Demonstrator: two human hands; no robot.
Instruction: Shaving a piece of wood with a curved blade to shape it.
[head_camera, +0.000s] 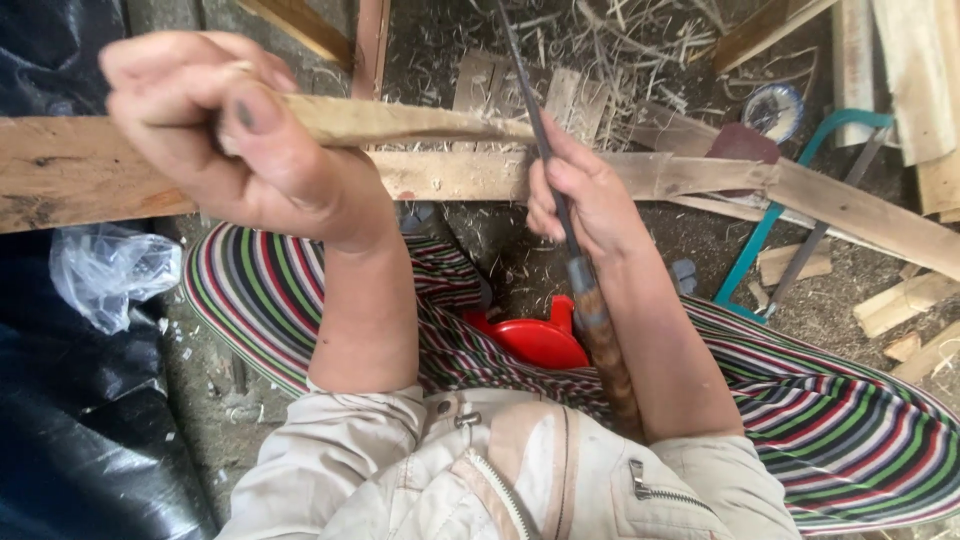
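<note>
My left hand (235, 135) is closed around the near end of a thin, pale strip of split wood (400, 120), raised close to the camera. My right hand (585, 195) grips a long knife (535, 110) by its wrapped wooden handle (605, 345), which runs back along my forearm. The dark blade points away from me and its edge meets the far end of the strip. Both hands hover over my lap, which is covered by a striped skirt (850, 430).
A long wooden plank (90, 170) crosses the scene under my hands. A red stool (535, 340) shows between my knees. A teal-framed saw (800, 220) lies at right among wood offcuts (905, 300). Shavings cover the ground. Black sheeting and a clear plastic bag (105, 270) sit at left.
</note>
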